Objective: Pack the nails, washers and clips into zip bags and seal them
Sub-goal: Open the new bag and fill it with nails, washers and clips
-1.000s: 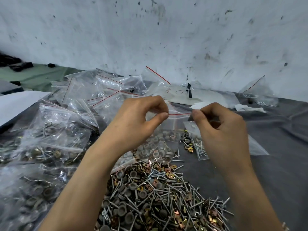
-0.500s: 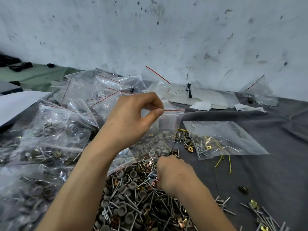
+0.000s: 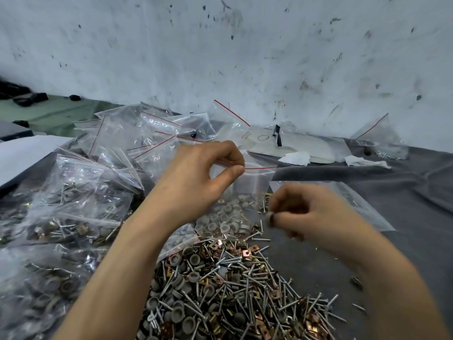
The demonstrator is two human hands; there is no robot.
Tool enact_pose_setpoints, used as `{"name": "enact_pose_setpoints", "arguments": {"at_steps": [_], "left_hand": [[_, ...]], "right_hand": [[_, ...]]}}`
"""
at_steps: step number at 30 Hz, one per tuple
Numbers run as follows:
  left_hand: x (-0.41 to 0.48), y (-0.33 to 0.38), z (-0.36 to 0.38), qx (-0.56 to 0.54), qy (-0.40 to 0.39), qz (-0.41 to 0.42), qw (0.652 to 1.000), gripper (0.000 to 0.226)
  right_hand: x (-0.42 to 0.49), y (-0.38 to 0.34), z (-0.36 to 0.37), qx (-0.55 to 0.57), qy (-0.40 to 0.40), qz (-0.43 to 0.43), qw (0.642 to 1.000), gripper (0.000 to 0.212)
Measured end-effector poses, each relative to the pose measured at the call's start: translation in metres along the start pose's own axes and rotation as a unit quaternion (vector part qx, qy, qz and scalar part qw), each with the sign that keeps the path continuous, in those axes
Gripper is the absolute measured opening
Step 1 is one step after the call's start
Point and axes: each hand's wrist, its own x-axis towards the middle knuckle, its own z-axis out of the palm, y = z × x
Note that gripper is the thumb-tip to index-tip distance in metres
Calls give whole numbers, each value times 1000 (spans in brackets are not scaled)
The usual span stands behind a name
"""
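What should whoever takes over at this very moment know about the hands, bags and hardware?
Left hand: pinches the top edge of the zip bag, held upright, washers inside, mouth looks open.
Right hand: pinches a small piece, blurred, beside that bag.
Done: filled bags piled at left.
Left: loose pile of nails, washers and clips to bag; a second bag lies flat behind the right hand.

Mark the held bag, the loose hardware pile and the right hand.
held bag [image 3: 252, 186], head view, clear wall below the red seal line.
pile [image 3: 220, 285], head view, middle of the heap.
right hand [image 3: 313, 212], head view, back of the hand.
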Motion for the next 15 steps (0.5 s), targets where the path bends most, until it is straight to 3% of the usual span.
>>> {"name": "enact_pose_setpoints", "arguments": {"at_steps": [5,8,15], "left_hand": [[0,2,4,4,-17,20,1000,3],[-1,6,8,4,-36,37,999,3],[-1,11,14,-6,-57,51,997,4]], "right_hand": [[-6,-1,-19,120,180,-84,973,11],[-2,-4,-10,93,255,-149,951,14],[9,2,11,-78,243,-190,948,15]]}}
